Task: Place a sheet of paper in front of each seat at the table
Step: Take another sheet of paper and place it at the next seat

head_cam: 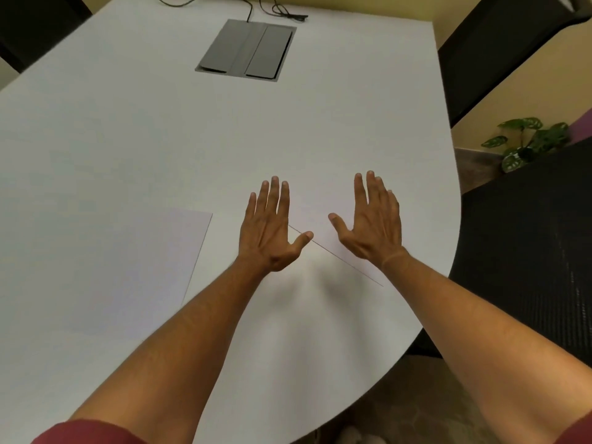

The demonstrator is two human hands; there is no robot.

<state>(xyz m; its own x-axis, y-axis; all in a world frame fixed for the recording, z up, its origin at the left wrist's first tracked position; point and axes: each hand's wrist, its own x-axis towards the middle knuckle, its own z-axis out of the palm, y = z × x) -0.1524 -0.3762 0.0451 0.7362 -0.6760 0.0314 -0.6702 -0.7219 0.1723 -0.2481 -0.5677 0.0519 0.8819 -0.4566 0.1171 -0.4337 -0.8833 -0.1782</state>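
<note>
Left hand, right hand: flat, fingers spread.

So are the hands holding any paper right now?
No, nothing is held. The left hand and right hand are open and flat, fingers spread, over a sheet of paper lying on the table.

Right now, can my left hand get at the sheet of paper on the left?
Probably yes: the left hand is open and the sheet of paper lies flat close beside that forearm, nothing between.

An office meeting room: white conference table with cable hatch, black chairs.
</note>
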